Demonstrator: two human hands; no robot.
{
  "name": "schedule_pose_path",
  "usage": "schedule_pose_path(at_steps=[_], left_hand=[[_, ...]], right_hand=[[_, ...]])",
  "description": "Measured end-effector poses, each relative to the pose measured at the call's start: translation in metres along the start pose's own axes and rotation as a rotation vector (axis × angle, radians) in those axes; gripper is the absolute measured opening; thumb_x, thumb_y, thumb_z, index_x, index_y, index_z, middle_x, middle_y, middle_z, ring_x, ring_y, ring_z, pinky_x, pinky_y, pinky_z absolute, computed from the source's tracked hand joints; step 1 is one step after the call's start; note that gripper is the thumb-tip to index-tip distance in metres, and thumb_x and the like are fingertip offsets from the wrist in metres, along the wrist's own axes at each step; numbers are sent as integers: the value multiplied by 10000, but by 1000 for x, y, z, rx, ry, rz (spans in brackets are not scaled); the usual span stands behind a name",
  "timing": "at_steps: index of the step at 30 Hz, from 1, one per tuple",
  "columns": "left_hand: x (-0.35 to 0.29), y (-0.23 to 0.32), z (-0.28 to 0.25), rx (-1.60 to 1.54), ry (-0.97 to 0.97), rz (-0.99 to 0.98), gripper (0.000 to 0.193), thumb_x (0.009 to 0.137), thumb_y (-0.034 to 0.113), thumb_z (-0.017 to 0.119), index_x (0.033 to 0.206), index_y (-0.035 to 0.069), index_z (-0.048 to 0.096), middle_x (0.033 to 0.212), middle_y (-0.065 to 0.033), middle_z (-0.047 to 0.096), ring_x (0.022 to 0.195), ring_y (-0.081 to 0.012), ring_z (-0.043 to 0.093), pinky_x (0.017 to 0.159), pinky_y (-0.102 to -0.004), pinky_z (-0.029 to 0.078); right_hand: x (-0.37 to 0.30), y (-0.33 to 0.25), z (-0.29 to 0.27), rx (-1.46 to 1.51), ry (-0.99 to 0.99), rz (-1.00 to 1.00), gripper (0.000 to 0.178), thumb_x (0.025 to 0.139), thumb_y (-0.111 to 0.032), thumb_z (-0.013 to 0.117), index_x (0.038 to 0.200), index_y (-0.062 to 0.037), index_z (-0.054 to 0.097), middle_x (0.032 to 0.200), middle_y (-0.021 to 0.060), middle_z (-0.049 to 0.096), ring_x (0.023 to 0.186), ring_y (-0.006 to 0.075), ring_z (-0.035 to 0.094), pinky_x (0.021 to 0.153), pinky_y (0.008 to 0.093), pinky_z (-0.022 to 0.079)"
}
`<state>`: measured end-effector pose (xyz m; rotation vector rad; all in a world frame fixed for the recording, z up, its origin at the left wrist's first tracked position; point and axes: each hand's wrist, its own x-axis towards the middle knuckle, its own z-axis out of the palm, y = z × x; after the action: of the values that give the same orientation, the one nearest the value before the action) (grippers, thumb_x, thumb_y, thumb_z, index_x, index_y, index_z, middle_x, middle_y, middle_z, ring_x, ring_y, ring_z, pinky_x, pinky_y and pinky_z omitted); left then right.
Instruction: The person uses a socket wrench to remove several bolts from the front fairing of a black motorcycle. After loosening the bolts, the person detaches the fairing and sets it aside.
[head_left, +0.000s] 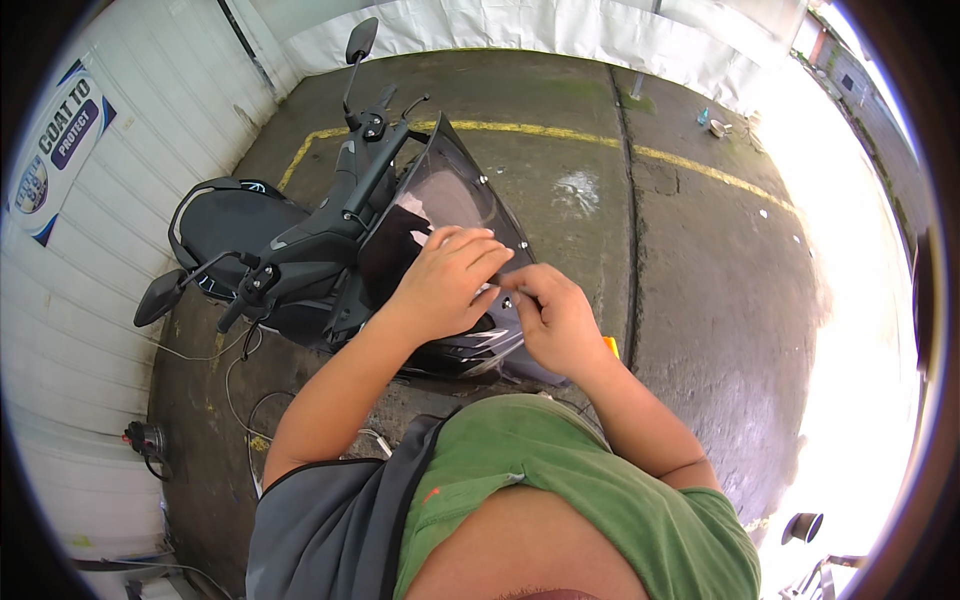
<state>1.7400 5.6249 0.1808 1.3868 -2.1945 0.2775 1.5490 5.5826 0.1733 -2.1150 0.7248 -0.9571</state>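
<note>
A dark scooter (335,210) stands in front of me, its smoked windscreen (455,180) turned toward me. My left hand (450,280) lies over the windscreen's lower part, fingers stretched toward the right and thumb held apart below them. Close beside its fingertips, my right hand (556,318) is closed in a pinch at the screen's right edge. Whatever sits between those fingertips is too small or hidden to make out. Just under the hands shows a silver screw (507,303). Two more screws run up the windscreen's edge, and pale reflections mark its surface near my left fingers.
Two mirrors, one a left mirror (160,298), stick out from the handlebar. Cables (235,395) trail over the concrete floor (700,330) at left. A small machine (146,437) sits by the white wall (70,310). Far right are a bottle (703,116) and small items.
</note>
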Motion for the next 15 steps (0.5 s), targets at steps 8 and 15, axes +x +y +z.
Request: schedule_pose_path(at_steps=[8, 15], left_hand=[[1, -2, -5, -40, -104, 19, 371, 794, 95, 692, 1157, 47, 634, 1020, -79, 662, 979, -280, 632, 1006, -428, 426], [-46, 44, 11, -464, 144, -517, 326, 776, 94, 759, 1075, 5, 661, 1093, -103, 672, 860, -183, 649, 766, -314, 484]], right_hand=[[-2, 0, -3, -40, -2, 31, 216, 841, -26, 634, 1046, -29, 701, 867, 175, 635, 751, 311, 622, 679, 382, 491], [5, 2, -2, -62, -46, 69, 219, 887, -81, 639, 1074, 21, 694, 937, 211, 699, 810, 299, 678, 731, 337, 519]])
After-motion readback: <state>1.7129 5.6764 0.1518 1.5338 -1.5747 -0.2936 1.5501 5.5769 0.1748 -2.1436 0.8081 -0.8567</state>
